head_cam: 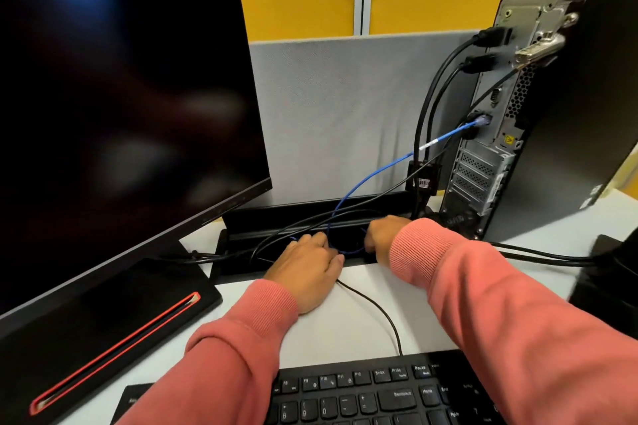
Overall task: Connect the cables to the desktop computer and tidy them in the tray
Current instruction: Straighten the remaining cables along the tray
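Two hands in pink sleeves reach into a black cable tray (238,238) set into the desk (345,317) along its far edge, below a grey partition (338,107). The left hand (307,269) lies palm down over the tray's near lip, fingers stretched into the opening among the cables; whether it holds one cannot be told. The right hand (383,235) is curled down inside the tray just beside it, fingers hidden, so its grasp cannot be told either. A blue cable (376,171) runs from a port on the back of the desktop computer (552,114), which stands upright at the desk's far right corner, down into the tray between the hands. Several black cables (438,79) are plugged into the computer's upper ports and drop toward the tray. A dark monitor (121,79) fills the desk's left side, its base (114,324) marked by a red-edged slot. A black keyboard (362,393) sits at the near edge, its thin cable (376,307) leading to the tray.
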